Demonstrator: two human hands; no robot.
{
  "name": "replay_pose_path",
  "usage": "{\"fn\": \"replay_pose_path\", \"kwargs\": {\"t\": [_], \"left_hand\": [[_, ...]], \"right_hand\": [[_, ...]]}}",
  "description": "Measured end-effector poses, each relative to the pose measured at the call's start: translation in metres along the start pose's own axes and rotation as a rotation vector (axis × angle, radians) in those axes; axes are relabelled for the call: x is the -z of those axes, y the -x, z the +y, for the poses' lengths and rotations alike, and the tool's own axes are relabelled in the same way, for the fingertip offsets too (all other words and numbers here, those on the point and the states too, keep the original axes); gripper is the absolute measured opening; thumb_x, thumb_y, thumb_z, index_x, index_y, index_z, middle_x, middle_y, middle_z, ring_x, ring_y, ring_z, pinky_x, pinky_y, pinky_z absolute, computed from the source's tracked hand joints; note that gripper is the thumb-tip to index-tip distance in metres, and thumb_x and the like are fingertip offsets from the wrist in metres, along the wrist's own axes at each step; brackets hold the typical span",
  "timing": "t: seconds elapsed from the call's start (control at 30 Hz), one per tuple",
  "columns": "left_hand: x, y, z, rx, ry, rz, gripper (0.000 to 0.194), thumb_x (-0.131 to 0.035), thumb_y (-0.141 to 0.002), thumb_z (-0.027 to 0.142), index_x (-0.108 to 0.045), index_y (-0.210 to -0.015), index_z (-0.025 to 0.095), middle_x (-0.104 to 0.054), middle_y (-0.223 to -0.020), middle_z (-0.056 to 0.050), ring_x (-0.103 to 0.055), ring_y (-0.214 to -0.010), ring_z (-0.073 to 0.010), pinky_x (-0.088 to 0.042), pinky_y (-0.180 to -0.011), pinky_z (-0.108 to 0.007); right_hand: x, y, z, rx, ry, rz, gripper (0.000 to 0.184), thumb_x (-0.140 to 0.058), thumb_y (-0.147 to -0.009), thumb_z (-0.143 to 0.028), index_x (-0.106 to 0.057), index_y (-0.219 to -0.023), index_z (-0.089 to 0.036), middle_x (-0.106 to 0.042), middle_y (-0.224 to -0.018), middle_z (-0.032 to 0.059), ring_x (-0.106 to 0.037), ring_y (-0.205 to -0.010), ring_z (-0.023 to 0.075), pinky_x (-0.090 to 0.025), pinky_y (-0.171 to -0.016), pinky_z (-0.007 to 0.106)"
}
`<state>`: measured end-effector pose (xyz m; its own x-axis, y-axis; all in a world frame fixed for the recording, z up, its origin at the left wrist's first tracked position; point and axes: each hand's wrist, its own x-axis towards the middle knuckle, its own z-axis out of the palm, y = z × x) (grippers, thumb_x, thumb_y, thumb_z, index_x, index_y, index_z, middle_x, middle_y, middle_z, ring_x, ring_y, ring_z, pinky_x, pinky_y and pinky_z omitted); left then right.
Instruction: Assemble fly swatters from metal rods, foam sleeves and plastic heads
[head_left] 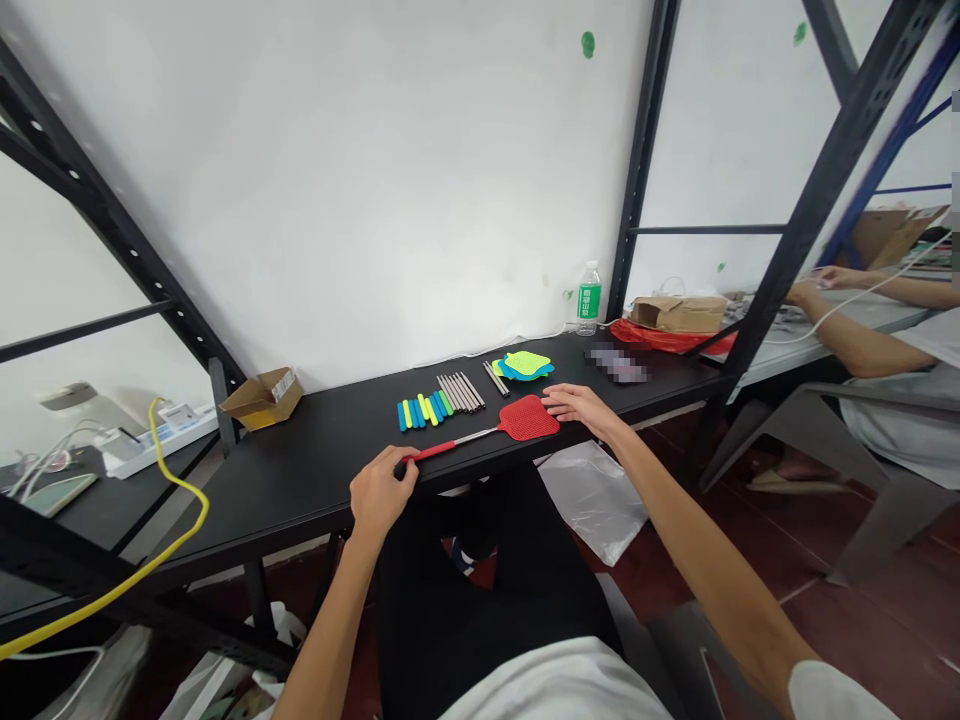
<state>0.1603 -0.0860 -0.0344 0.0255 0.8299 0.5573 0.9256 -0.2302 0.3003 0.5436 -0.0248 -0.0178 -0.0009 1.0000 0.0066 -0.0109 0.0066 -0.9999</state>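
A red fly swatter (529,418) lies across the front of the black table, with a metal rod between its mesh head and its red handle. My left hand (381,488) is closed round the handle's end. At the right edge of the mesh head, my right hand (579,406) has its fingers stretched out; whether they touch the mesh I cannot tell. Behind the swatter are several blue, yellow and green handles (425,410) in a row. Several metal rods (460,392) lie beside them, and a few more rods (496,378) rest by a pile of yellow and blue swatter heads (526,365).
An open cardboard box (264,398) sits at the table's left end. A water bottle (589,298) stands against the wall, near a red bag (651,338) under another carton (679,313). Black metal posts frame both sides. To the right, a co-worker's arms (870,325) reach over another table.
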Motion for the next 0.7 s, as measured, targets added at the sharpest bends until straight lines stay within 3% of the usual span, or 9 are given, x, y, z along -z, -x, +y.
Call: {"fn": "replay_pose_path", "kwargs": {"t": [0.7], "left_hand": [[0.0, -0.002, -0.003, 0.015, 0.004, -0.012, 0.02, -0.054, -0.089, 0.029, -0.073, -0.096, 0.03, -0.073, -0.092, 0.006, -0.06, -0.067, -0.0111, -0.037, -0.058, -0.024]], "right_hand": [[-0.011, -0.003, 0.003, 0.055, 0.015, 0.01, 0.017, -0.07, -0.085, -0.033, -0.077, -0.094, -0.02, -0.076, -0.106, 0.0097, -0.071, -0.086, 0.0178, -0.056, -0.065, 0.02]]}}
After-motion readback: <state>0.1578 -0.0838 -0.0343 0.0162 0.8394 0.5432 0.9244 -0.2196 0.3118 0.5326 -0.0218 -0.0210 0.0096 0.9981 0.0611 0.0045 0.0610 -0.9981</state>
